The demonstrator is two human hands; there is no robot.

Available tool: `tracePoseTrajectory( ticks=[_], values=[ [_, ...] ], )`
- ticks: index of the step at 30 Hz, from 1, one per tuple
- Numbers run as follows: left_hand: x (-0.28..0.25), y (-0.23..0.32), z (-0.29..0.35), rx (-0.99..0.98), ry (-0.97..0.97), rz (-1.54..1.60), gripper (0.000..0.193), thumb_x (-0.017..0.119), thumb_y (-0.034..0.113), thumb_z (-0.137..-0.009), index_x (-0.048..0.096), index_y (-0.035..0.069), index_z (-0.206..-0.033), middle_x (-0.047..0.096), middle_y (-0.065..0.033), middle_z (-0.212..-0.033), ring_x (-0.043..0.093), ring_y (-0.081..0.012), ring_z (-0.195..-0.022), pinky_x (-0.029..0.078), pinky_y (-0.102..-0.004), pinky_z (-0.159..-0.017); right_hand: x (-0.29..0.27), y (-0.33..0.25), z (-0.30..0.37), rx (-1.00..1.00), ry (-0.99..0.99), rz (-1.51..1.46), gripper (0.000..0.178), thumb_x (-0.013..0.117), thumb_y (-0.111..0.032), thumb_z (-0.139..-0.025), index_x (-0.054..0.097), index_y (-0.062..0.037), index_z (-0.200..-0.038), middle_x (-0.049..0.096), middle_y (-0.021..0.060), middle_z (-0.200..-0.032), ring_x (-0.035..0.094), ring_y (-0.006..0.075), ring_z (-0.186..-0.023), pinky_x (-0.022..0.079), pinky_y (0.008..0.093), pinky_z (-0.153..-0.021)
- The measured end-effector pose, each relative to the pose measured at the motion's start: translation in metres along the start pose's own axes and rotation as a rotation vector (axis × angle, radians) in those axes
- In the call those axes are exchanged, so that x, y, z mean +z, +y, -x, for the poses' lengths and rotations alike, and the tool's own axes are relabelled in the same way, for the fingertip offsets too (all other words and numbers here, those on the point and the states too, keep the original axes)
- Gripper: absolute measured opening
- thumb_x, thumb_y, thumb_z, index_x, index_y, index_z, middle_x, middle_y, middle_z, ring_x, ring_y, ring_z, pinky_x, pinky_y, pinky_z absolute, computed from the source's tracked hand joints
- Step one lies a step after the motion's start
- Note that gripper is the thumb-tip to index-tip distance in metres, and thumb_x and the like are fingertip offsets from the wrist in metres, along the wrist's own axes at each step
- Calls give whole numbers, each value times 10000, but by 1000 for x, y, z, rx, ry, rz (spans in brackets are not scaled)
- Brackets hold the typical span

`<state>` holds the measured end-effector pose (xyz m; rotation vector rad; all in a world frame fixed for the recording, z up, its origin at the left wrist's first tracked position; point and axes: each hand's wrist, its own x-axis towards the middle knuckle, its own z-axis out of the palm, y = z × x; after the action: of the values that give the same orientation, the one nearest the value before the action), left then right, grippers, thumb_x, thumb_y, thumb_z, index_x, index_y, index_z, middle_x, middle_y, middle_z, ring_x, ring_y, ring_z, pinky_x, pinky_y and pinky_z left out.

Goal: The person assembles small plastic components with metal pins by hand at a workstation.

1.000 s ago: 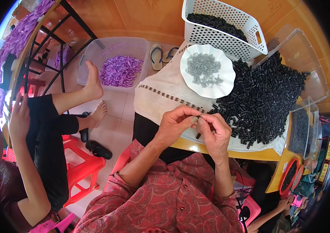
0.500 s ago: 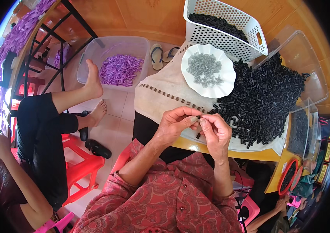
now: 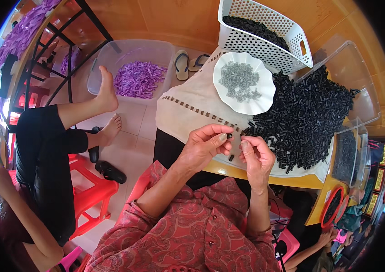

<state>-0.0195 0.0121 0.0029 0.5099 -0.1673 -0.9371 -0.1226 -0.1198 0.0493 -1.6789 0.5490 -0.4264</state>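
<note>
Pinched between the thumb and fingertips of my left hand (image 3: 205,146) is a small black plastic piece (image 3: 229,135). My right hand (image 3: 257,159) is just to its right, thumb and fingers closed together; what they hold, if anything, is too small to make out. One loose black piece (image 3: 231,157) lies on the cloth below my fingertips. Beyond my hands a white scalloped plate (image 3: 266,100) carries many small clear pieces (image 3: 239,80). A broad heap of short black pieces (image 3: 299,120) spreads over the cloth to the right.
The pale cloth (image 3: 188,95) covers a yellow table (image 3: 222,169). A white perforated basket (image 3: 265,50) of black pieces stands behind the plate. Clear bins (image 3: 351,154) flank the right. On the floor at left are a tub (image 3: 97,84) of purple strips, a red stool (image 3: 95,192) and a seated person's legs (image 3: 43,149).
My hands have drawn apart, the right one moving slightly right and down. The black piece stays in my left fingertips. The view has shifted a little.
</note>
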Motion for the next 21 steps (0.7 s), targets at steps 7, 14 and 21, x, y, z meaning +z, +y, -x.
tracePoseTrajectory(
  ticks=[7,14,21],
  values=[
    [1,1,3,16,76,-42,239,553,5,-923,597,-27,-1157,641,-80,-991,628,-141,-856,535,-284,-759,-9,13,5,-136,92,265,82,621,-14,-881,652,19,-950,580,29,-793,542,60,-652,447,192,-553],
    [-1,3,5,39,109,-75,216,545,7,-924,609,-28,-1128,636,-81,-965,611,-147,-858,508,-290,-773,-27,19,8,-251,227,443,104,636,14,-858,661,12,-958,578,33,-781,519,67,-626,398,204,-523],
    [-2,0,4,46,129,-122,214,553,20,-925,611,-25,-1126,636,-80,-949,611,-148,-846,512,-286,-759,-42,16,3,-276,313,491,108,638,7,-859,668,6,-963,588,43,-796,532,80,-633,423,204,-534]
  ],
)
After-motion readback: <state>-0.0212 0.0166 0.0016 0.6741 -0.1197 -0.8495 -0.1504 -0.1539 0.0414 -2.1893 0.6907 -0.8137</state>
